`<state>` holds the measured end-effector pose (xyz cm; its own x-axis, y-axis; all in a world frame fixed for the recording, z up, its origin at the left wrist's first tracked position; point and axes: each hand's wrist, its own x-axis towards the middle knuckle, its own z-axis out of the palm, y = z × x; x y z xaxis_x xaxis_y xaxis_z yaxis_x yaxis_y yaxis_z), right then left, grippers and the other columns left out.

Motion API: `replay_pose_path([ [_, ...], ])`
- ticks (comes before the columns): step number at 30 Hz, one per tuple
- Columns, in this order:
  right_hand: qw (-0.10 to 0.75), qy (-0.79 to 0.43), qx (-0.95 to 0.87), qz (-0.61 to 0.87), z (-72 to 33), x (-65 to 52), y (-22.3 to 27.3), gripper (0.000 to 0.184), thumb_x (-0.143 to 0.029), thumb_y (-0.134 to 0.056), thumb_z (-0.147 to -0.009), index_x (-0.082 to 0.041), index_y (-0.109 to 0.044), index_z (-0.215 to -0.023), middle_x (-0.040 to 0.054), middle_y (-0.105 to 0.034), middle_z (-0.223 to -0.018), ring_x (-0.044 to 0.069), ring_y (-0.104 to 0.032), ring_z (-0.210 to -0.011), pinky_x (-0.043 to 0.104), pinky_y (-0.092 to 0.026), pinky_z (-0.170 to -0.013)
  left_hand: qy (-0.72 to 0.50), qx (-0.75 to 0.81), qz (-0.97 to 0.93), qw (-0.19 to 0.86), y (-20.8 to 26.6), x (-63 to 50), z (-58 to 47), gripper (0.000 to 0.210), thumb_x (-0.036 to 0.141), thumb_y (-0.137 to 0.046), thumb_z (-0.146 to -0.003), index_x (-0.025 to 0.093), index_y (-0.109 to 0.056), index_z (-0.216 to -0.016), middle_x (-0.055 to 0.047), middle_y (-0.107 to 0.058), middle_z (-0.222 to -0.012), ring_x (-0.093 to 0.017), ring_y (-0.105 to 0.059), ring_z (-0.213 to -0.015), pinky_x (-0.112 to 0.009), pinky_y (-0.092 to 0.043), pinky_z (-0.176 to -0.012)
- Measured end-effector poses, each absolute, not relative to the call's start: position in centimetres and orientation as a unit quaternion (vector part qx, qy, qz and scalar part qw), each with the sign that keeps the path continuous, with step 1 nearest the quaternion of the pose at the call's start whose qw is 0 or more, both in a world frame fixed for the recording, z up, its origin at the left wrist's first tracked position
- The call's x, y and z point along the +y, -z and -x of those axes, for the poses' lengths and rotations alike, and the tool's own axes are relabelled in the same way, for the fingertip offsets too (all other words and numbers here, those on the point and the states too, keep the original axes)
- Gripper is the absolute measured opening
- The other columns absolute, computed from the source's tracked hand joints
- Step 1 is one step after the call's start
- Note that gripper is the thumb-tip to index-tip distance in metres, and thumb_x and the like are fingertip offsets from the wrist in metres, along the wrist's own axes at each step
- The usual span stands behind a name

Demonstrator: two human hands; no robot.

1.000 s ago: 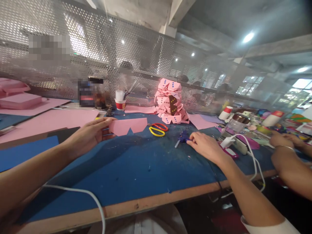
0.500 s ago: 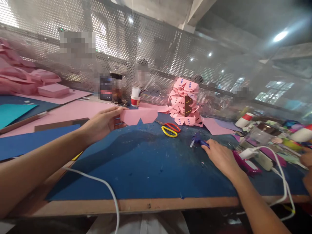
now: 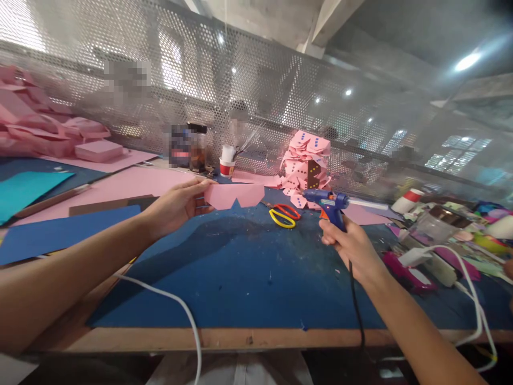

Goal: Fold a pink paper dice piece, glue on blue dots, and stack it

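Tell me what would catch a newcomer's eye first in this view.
Probably the blue glue gun in the right hand, held up above the blue table. Next, the tall pile of dotted pink pieces towards the back, just beyond the gun. Then the notched pink paper in the left hand, with red-and-yellow scissors lying to its right.
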<state>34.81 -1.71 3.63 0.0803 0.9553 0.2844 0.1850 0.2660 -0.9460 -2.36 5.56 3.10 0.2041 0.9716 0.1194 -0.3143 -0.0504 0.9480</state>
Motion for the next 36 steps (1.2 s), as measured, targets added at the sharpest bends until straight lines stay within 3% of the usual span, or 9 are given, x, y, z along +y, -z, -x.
replay_pose_path([
  [5,0.541,-0.438,-0.571,0.435,-31.2,-0.9,-5.5,0.031,-0.038,-0.082,-0.075,-0.021,-0.057,-0.082,-0.0077,-0.040,-0.064,0.007,-0.030,-0.052,0.025,-0.032,-0.050,-0.526,0.339,-0.492,0.605,-3.0,5.7,2.4,0.022,0.029,-0.070,-0.089,0.018,-0.067,-0.108,-0.001,-0.067,-0.091,-0.012,-0.063,-0.075,-0.022,-0.058,-0.067],
  [7,0.519,-0.445,-0.600,0.416,-29.9,-0.6,-5.9,0.025,-0.039,-0.077,-0.080,-0.022,-0.063,-0.090,-0.0078,-0.038,-0.061,0.008,-0.029,-0.051,0.026,-0.030,-0.049,-0.524,0.339,-0.495,0.605,-2.9,5.7,2.5,0.023,0.031,-0.071,-0.089,0.018,-0.067,-0.107,-0.001,-0.066,-0.092,-0.011,-0.064,-0.076,-0.022,-0.057,-0.066],
  [10,0.499,-0.428,-0.643,0.393,-28.3,0.4,-5.5,0.023,-0.040,-0.068,-0.087,-0.021,-0.068,-0.101,-0.0064,-0.040,-0.059,0.010,-0.035,-0.052,0.027,-0.033,-0.051,-0.521,0.339,-0.499,0.604,-2.9,5.6,2.4,0.022,0.031,-0.070,-0.089,0.018,-0.067,-0.106,-0.001,-0.066,-0.091,-0.011,-0.063,-0.075,-0.022,-0.057,-0.066],
  [14,0.517,-0.360,-0.656,0.415,-27.4,1.6,-3.8,0.024,-0.041,-0.071,-0.084,-0.021,-0.070,-0.098,-0.0055,-0.046,-0.058,0.011,-0.040,-0.051,0.027,-0.036,-0.053,-0.517,0.342,-0.504,0.602,-2.8,5.5,2.3,0.022,0.033,-0.069,-0.090,0.017,-0.067,-0.106,-0.002,-0.067,-0.091,-0.012,-0.064,-0.075,-0.023,-0.057,-0.066],
  [19,0.472,-0.298,-0.688,0.464,-27.9,1.1,-2.4,0.030,-0.046,-0.067,-0.087,-0.020,-0.072,-0.099,-0.0039,-0.050,-0.056,0.013,-0.044,-0.050,0.028,-0.038,-0.052,-0.514,0.351,-0.506,0.597,-2.6,5.5,2.1,0.025,0.034,-0.071,-0.088,0.017,-0.067,-0.105,-0.003,-0.068,-0.092,-0.013,-0.065,-0.076,-0.024,-0.058,-0.066],
  [23,0.463,-0.275,-0.707,0.459,-28.2,0.7,-2.2,0.031,-0.046,-0.062,-0.091,-0.022,-0.072,-0.107,-0.0005,-0.060,-0.067,0.015,-0.054,-0.058,0.029,-0.045,-0.058,-0.509,0.358,-0.506,0.596,-2.4,5.5,2.0,0.025,0.035,-0.070,-0.088,0.018,-0.067,-0.106,-0.003,-0.068,-0.091,-0.013,-0.066,-0.076,-0.024,-0.058,-0.067],
  [26,0.477,-0.240,-0.701,0.472,-28.1,0.8,-1.9,0.028,-0.048,-0.067,-0.087,-0.023,-0.072,-0.097,0.0024,-0.068,-0.082,0.019,-0.062,-0.072,0.032,-0.051,-0.070,-0.508,0.358,-0.509,0.596,-2.5,5.5,2.1,0.025,0.035,-0.070,-0.089,0.018,-0.067,-0.106,-0.003,-0.068,-0.091,-0.014,-0.066,-0.076,-0.024,-0.058,-0.066],
  [36,0.426,-0.204,-0.731,0.492,-27.4,-0.2,-2.1,0.031,-0.056,-0.069,-0.084,-0.024,-0.067,-0.087,0.0006,-0.065,-0.075,0.018,-0.056,-0.065,0.030,-0.044,-0.059,-0.511,0.355,-0.501,0.602,-3.1,4.9,1.7,0.023,0.034,-0.071,-0.088,0.018,-0.067,-0.104,-0.003,-0.068,-0.088,-0.013,-0.064,-0.071,-0.023,-0.058,-0.063],
])
